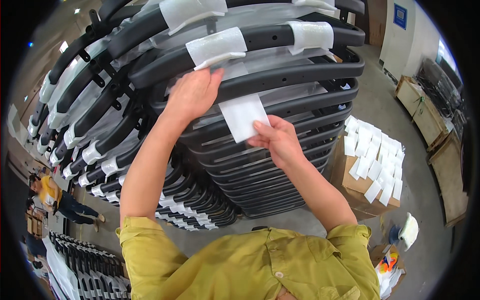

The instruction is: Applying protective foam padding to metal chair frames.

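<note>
In my right hand [278,137] is a white foam sheet [242,117], pinched between thumb and fingers at its lower right corner. The sheet hangs in front of the curved black bars of a tall stack of frames [300,74]. My left hand [192,97] lies over a black bar near the stack's left side, fingers bent over its top. Its fingertips are partly hidden, just under a white foam wrap [216,44] around the bar above. Another foam wrap [311,36] sits farther right on that same bar.
Right of the stack stands a cardboard box [345,175] with many white foam strips [377,155] on it. More wrapped black frames [100,145] rise at the left. A person in a yellow shirt [50,190] stands beyond. Wooden crates [420,107] line the far right.
</note>
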`<state>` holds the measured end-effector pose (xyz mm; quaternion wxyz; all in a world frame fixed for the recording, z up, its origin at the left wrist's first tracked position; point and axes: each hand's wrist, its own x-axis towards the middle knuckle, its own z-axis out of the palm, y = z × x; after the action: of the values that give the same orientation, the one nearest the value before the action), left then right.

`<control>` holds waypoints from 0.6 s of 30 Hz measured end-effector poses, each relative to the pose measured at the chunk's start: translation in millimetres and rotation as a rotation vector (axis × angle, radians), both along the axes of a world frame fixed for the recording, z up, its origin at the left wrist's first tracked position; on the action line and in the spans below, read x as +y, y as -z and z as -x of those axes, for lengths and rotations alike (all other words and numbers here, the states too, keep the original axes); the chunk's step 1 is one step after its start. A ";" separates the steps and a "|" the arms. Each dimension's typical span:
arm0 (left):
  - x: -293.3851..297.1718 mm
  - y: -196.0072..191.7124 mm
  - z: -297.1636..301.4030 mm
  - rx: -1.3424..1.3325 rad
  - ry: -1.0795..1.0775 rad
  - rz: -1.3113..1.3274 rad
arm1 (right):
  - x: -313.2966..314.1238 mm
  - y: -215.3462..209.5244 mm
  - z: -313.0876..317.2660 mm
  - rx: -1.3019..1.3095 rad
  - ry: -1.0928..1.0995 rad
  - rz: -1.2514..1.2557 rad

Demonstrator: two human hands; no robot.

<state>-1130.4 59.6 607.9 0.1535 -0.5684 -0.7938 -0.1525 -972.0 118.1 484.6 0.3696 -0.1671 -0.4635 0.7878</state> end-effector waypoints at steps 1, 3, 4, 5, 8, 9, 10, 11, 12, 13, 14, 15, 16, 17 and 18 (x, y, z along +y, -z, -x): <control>8.2 6.2 10.8 -0.059 0.066 -0.051 | -1.2 -2.9 6.9 -0.002 0.018 -0.019; 13.3 15.7 19.1 -0.121 0.139 -0.101 | -5.9 -5.2 11.4 0.001 0.027 -0.019; 12.2 19.5 15.8 -0.146 0.161 -0.208 | -6.0 -4.8 11.1 0.006 0.040 -0.014; 11.9 22.1 13.7 -0.171 0.181 -0.313 | -6.7 -1.6 9.0 0.003 0.045 -0.013; 2.9 14.1 11.3 -0.362 0.151 -0.215 | -9.1 12.9 5.5 -0.034 -0.038 0.066; 2.2 16.5 7.8 -0.393 0.183 -0.326 | -7.3 16.7 5.7 -0.060 -0.086 0.061; 1.8 20.9 5.6 -0.398 0.186 -0.321 | -6.0 18.9 5.5 -0.084 -0.135 0.055; 1.5 25.9 4.1 -0.256 0.279 -0.468 | -5.5 19.6 4.4 -0.088 -0.132 0.060; 0.4 29.5 2.8 -0.109 0.368 -0.616 | -5.7 16.9 3.9 -0.117 -0.135 0.037; -0.6 32.1 0.0 -0.047 0.414 -0.677 | -5.9 12.8 3.1 -0.146 -0.139 0.014; -2.6 32.2 -0.6 -0.049 0.415 -0.677 | -5.6 8.0 2.6 -0.176 -0.141 -0.011; -6.3 31.5 -1.1 0.011 0.437 -0.673 | -5.0 2.7 2.6 -0.179 -0.145 -0.009; -9.1 30.6 -1.3 0.071 0.461 -0.668 | -3.1 -4.6 2.7 -0.189 -0.144 -0.059; -11.3 28.9 -1.1 0.068 0.458 -0.668 | -0.4 -12.5 2.8 -0.198 -0.142 -0.110; -18.0 24.0 -0.7 0.205 0.543 -0.665 | -0.8 -23.2 3.9 -0.175 -0.150 -0.144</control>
<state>-1129.7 41.6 583.9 0.3606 -0.6882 -0.5040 -0.3774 -975.9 117.3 507.8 0.2788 -0.1728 -0.5606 0.7603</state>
